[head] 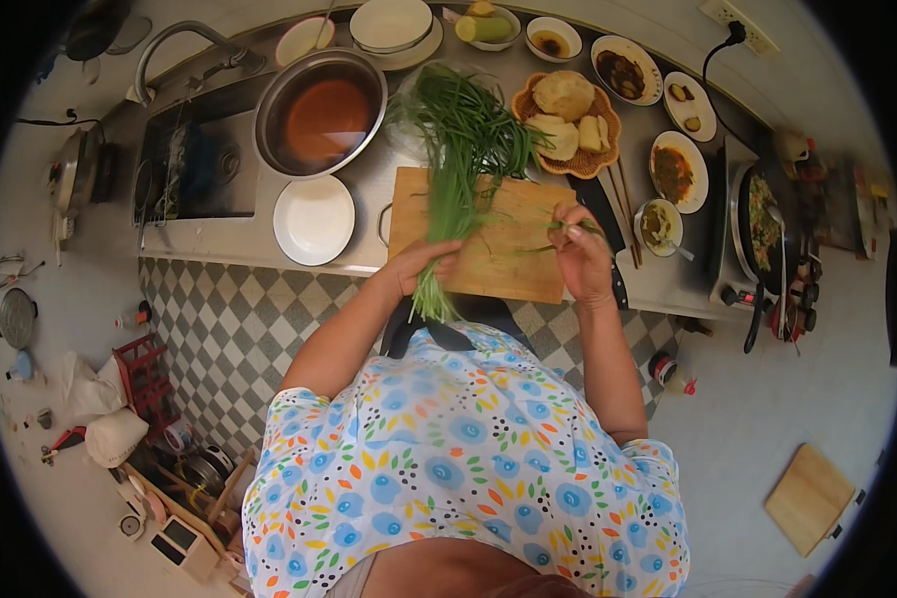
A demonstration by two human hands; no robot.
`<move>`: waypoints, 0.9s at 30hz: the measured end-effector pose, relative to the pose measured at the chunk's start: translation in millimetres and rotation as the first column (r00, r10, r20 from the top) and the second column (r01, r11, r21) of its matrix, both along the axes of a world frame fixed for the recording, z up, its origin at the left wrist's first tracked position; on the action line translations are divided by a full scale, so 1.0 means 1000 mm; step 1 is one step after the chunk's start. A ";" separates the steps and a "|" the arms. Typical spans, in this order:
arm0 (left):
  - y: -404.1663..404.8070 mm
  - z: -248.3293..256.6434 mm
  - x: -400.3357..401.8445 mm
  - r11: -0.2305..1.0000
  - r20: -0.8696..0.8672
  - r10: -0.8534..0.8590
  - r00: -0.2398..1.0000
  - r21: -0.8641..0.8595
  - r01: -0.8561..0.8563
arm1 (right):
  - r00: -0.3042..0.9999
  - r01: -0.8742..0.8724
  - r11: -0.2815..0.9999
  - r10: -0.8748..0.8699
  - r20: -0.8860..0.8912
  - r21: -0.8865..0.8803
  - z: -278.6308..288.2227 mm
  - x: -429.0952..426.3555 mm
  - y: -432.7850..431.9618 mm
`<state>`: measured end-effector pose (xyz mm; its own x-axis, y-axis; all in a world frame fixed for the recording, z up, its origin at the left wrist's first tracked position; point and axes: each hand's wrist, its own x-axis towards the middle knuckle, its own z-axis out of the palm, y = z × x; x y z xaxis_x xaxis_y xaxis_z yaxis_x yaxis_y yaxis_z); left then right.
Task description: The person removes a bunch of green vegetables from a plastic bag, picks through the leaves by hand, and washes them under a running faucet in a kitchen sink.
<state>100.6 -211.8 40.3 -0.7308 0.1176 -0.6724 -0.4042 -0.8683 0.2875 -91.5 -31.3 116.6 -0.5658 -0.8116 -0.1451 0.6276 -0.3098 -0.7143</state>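
My left hand (427, 265) is closed around the pale stem end of a bunch of long green garlic chives (452, 187), above the left part of a wooden cutting board (519, 269). The leafy ends spread away from me over the board's far edge onto a clear plastic bag (411, 138). Over the board's right side, my right hand (584, 250) pinches a few loose green blades between thumb and fingers. Motion blurs parts of the bunch. A dark cloth with white dots (619, 288) shows beside the board, under my right hand.
Left of the board are a white plate (314, 220), a steel bowl of reddish-brown liquid (325, 119) and a sink (217, 164). Beyond and right are a basket of bread (604, 161), chopsticks (628, 213), several dishes and a pan of food (764, 217) on a cooker.
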 end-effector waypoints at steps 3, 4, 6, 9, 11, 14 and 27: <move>-0.010 0.023 0.007 0.998 -0.021 -0.042 0.999 -0.054 0.041 | 0.998 0.068 0.996 -0.066 0.024 -0.062 0.010 -0.021 0.007; -0.013 0.029 0.010 0.993 -0.039 -0.083 0.996 -0.086 0.079 | 0.993 0.071 0.994 -0.063 0.098 -0.080 0.007 -0.028 0.011; -0.018 0.034 0.017 0.987 -0.046 -0.109 0.993 -0.126 0.103 | 0.978 0.097 0.990 -0.075 0.197 -0.100 0.006 -0.033 0.012; -0.023 0.044 0.030 0.999 -0.158 -0.032 0.987 0.003 0.033 | 0.965 0.128 0.982 -0.092 0.244 -0.137 0.003 -0.037 0.019; -0.031 0.031 0.040 0.989 -0.191 -0.074 0.979 0.111 0.097 | 0.968 0.152 0.976 -0.116 0.222 -0.153 0.005 -0.034 0.019; -0.032 0.031 0.046 0.959 -0.241 0.027 0.970 0.279 0.042 | 0.963 0.120 0.990 -0.133 0.233 0.068 0.003 -0.022 0.016; -0.013 0.027 0.044 0.998 0.053 -0.030 0.998 -0.058 0.033 | 0.920 -0.109 0.833 0.291 -0.263 0.542 -0.076 0.096 -0.075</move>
<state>144.4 -224.7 66.8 -0.6909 0.0991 -0.7161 -0.4466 -0.8375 0.3150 4.8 -106.2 40.3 -0.4867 -0.7731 -0.4069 0.3418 0.2601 -0.9031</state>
